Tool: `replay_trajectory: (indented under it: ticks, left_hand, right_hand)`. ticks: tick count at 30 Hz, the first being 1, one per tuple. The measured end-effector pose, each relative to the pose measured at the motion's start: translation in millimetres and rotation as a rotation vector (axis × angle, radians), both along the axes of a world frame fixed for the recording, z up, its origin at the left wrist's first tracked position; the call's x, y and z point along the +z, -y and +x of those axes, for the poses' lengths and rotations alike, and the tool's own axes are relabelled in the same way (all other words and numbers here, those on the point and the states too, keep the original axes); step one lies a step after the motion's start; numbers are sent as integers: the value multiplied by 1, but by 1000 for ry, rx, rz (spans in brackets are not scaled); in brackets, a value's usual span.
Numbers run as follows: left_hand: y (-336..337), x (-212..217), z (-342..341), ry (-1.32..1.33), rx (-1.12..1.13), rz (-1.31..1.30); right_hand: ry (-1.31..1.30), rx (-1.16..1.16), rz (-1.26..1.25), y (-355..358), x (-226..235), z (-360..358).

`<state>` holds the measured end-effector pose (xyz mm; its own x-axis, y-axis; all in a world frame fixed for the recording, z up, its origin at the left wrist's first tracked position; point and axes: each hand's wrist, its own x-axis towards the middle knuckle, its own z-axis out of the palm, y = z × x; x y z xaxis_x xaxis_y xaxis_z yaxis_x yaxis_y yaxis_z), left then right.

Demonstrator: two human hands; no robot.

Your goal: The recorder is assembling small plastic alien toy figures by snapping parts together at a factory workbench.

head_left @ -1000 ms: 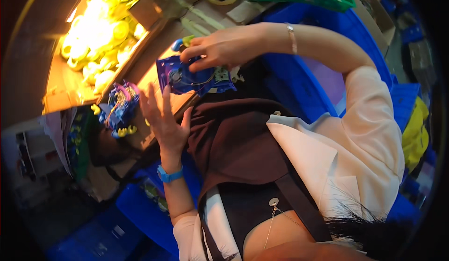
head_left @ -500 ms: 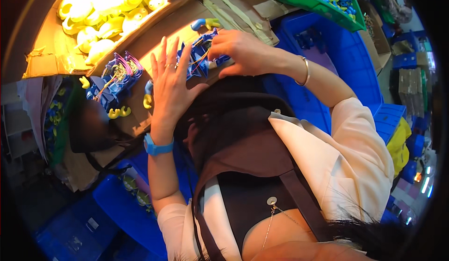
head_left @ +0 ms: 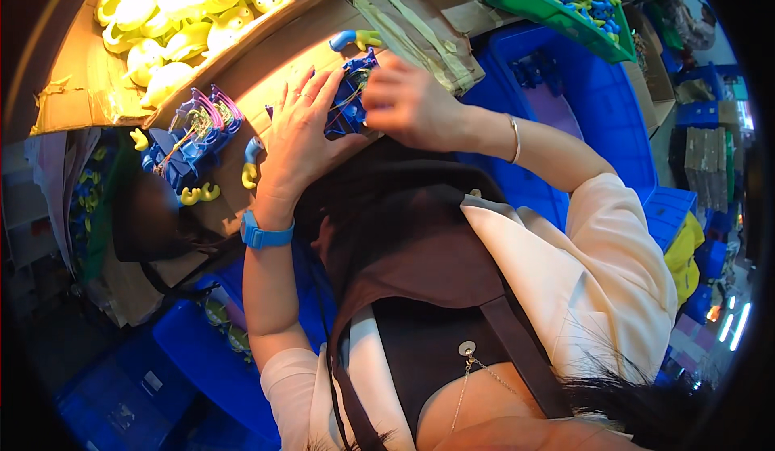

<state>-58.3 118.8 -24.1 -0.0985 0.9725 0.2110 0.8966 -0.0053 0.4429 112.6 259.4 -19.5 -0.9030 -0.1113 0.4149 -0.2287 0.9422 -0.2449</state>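
A blue plastic toy shell with thin wires inside (head_left: 345, 105) lies on the cardboard-covered bench between my hands. My left hand (head_left: 303, 140) rests over its left side, fingers stretched out and open, covering part of it. At the shell's right side is my right hand (head_left: 413, 105), its fingers bent and smeared by motion; whether they hold anything is hidden. Just beyond the shell lies a blue and yellow toy arm (head_left: 355, 40). Another such arm (head_left: 252, 163) lies left of my left wrist.
A second blue shell with wires (head_left: 190, 140) lies to the left, near yellow hook-shaped pieces (head_left: 200, 193). Beyond stands a lit cardboard box (head_left: 97, 100) of yellow toy parts. At the far right are a green crate (head_left: 557, 19) of small parts and a blue bin (head_left: 605, 104).
My left hand has drawn its fingers closer together and lies lower over the shell. The right hand has shifted slightly right and down, its fingers now blurred.
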Motion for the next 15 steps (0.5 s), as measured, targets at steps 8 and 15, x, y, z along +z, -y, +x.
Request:
replay_trajectory:
  ticks: [8,15]
  left_hand:
    - [5,31,9,148,94,187]
    - [-1,19,12,-105,59,-17]
  right_hand:
    - [-179,-3,-442,1,12,9]
    - [92,-14,-675,-20,2,-29]
